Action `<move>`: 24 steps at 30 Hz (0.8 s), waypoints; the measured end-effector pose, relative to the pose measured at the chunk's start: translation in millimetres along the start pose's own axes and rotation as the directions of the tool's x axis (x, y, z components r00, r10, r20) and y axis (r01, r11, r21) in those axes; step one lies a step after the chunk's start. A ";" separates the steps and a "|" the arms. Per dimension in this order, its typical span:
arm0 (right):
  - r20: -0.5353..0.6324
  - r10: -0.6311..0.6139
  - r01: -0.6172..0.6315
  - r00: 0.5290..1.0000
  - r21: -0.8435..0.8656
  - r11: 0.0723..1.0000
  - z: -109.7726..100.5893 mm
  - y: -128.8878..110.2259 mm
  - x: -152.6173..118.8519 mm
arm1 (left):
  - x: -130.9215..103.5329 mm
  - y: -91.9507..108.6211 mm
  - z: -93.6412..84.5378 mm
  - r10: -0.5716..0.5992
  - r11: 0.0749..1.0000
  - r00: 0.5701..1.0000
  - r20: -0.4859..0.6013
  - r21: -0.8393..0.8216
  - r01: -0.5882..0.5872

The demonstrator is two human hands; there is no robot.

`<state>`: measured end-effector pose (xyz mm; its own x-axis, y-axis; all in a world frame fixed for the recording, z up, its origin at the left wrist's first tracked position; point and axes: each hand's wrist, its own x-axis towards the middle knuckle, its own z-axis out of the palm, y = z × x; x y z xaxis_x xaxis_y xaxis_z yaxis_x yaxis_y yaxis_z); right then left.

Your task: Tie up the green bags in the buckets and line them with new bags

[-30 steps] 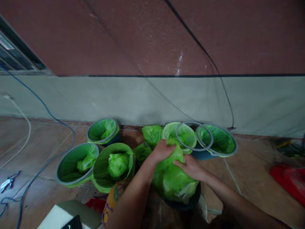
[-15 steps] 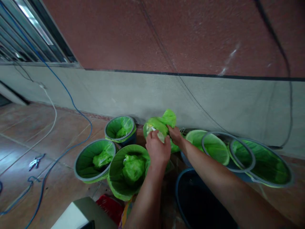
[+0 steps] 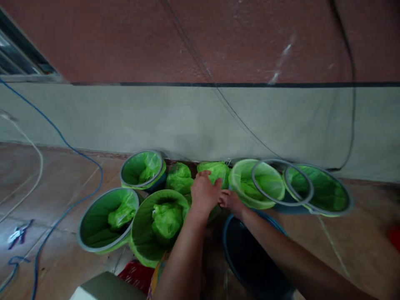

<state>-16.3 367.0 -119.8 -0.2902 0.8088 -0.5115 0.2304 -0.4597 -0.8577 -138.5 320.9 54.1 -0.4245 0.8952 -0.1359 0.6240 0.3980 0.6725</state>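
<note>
My left hand [image 3: 206, 192] reaches over a knotted-looking green plastic bag [image 3: 215, 170] near the wall, fingers stretched and thumb apart. My right hand [image 3: 231, 201] is just to its right, fingers curled in by the left palm; what they pinch, if anything, is hidden. Another bulging green bag [image 3: 179, 177] sits left of my hands. In front of it a bin with a green liner [image 3: 137, 233] holds a crumpled green bag [image 3: 167, 223]. A dark blue open bin [image 3: 227, 246] stands below my right forearm.
Lined bins with grey rims [image 3: 84, 241] [image 3: 123, 175] stand at left. To the right are a light green lined bin [image 3: 234, 183], a loose grey ring [image 3: 309, 183] and a wide lined bin [image 3: 348, 200]. A blue cable [image 3: 75, 202] and pliers-like tool [image 3: 20, 234] lie on the tiles.
The green bag that both hands held raised near the wall is now down among the bins. My hands have lowered, and the left one has opened. The view has shifted right.
</note>
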 end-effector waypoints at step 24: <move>0.321 0.028 0.293 0.947 -0.895 0.335 33.6 11.8 6.5 | -8.2 -9.6 -14.6 -0.368 0.508 0.911 -0.189 -0.861 0.027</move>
<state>-46.7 354.6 -135.0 -0.5662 0.6355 -0.5249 0.8236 0.4116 -0.3902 -150.5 306.8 59.4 -0.7398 0.6310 -0.2337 -0.2593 0.0532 0.9643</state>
